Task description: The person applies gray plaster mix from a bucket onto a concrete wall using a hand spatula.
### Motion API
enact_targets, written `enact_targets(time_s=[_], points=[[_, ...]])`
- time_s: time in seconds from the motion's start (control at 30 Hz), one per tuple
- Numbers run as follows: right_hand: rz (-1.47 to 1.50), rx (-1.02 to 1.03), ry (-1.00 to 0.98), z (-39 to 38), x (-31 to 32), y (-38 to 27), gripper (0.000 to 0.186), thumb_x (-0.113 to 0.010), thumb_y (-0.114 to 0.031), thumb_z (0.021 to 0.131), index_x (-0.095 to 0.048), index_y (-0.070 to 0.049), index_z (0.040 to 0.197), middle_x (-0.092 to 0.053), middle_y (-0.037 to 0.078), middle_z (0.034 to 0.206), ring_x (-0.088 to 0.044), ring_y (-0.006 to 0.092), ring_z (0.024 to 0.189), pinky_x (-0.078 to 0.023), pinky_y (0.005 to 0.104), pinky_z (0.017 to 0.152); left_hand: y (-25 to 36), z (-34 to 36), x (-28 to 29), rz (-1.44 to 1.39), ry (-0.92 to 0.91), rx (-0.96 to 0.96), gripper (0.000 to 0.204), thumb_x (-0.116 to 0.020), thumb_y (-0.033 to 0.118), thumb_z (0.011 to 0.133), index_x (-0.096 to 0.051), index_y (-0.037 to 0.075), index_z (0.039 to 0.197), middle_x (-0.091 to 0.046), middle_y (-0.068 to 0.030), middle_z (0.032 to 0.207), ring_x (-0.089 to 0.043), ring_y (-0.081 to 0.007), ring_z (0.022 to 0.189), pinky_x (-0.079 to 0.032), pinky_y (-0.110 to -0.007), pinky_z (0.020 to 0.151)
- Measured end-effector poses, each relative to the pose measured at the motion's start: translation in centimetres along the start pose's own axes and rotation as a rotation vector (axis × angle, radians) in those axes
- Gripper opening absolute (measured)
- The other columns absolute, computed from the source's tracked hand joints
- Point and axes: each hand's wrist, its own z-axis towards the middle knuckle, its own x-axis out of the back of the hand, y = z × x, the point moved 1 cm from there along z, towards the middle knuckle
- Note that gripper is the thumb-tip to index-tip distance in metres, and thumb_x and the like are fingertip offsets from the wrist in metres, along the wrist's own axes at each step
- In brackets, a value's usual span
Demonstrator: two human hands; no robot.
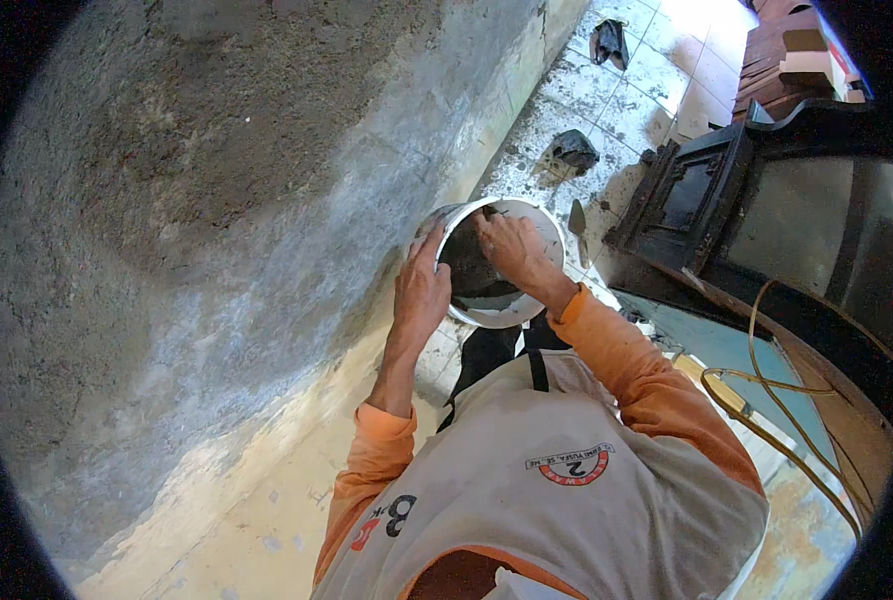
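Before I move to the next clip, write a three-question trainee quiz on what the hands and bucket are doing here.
1. True or false: the left hand grips the rim of the white bucket.
2. Where is the right hand? A) on the wall B) inside the bucket C) on the trowel
3. Fill in: the trowel lies on the tiled ____ beside the bucket.

Key: 1 true; 2 B; 3 floor. The bucket holds dark grey mix; whether the right hand grasps anything in it cannot be told.

One head-worn fisheye view — looking steeply down, close over the bucket (500, 262) beside the wall (217, 200).
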Motion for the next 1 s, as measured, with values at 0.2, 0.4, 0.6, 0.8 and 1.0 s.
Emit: enact_targets(time_s=[0.2, 0.4, 0.6, 0.8, 1.0], points=[[0.031, -0.006, -0.169, 2.4, -5.9, 2.9, 0.018, -0.067, -0.019, 0.090, -0.081, -0.013, 0.100, -0.079, 0.010, 0.105, -0.076, 0.0282, 0.092, -0.058, 0.0422, 0.075, 2.3, -0.5, -1.3, 0.148, 0.045, -0.070, 0.051, -0.052, 0.001, 0.095, -0.054, 0.006, 0.146, -0.054, -0.0197, 0.150, -0.063, -0.0451, 0.121, -0.055, -0.054, 0.096], [0.572, 0.100, -0.082, 1.4, -18.3, 10.1, 0.030, -0.063, -0.021, 0.095, -0.075, -0.008, 0.120, -0.070, 0.016, 0.130, -0.062, 0.0296, 0.125, -0.045, 0.0428, 0.111, 6.0, 0.3, -2.2, 0.131, 0.090, -0.262, 0.056, -0.050, -0.004, 0.094, -0.052, 0.009, 0.148, -0.054, -0.0214, 0.149, -0.066, -0.0478, 0.113, -0.058, -0.055, 0.089], [0.922, 0.188, -0.083, 1.5, -18.0, 8.2, 0.036, -0.065, -0.020, 0.094, -0.072, -0.005, 0.126, -0.070, 0.016, 0.131, -0.061, 0.0279, 0.127, -0.043, 0.0407, 0.114, 4.6, 0.7, -2.9, 0.136, 0.031, -0.198, 0.058, -0.051, -0.002, 0.093, -0.049, 0.009, 0.151, -0.044, -0.0212, 0.159, -0.067, -0.0500, 0.107, -0.060, -0.055, 0.083], [1.517, 0.204, -0.393, 1.8, -6.5, 5.9, 0.040, -0.069, -0.013, 0.092, -0.068, -0.002, 0.131, -0.075, 0.011, 0.117, -0.068, 0.0240, 0.110, -0.052, 0.0384, 0.095, 2.8, 0.8, -2.2, 0.003, -0.014, -0.062, 0.059, -0.049, -0.002, 0.091, -0.052, 0.003, 0.150, -0.053, -0.0265, 0.148, -0.056, -0.0460, 0.131, -0.045, -0.048, 0.112], [1.024, 0.011, -0.505, 3.5, 1.7, 6.0, 0.045, -0.075, -0.019, 0.096, -0.065, -0.006, 0.138, -0.073, 0.004, 0.115, -0.065, 0.0164, 0.103, -0.053, 0.0338, 0.092, -0.9, 0.8, -2.0, -0.130, 0.130, -0.010, 0.057, -0.053, 0.001, 0.091, -0.055, 0.002, 0.148, -0.061, -0.0275, 0.138, -0.058, -0.0443, 0.128, -0.045, -0.047, 0.111]])
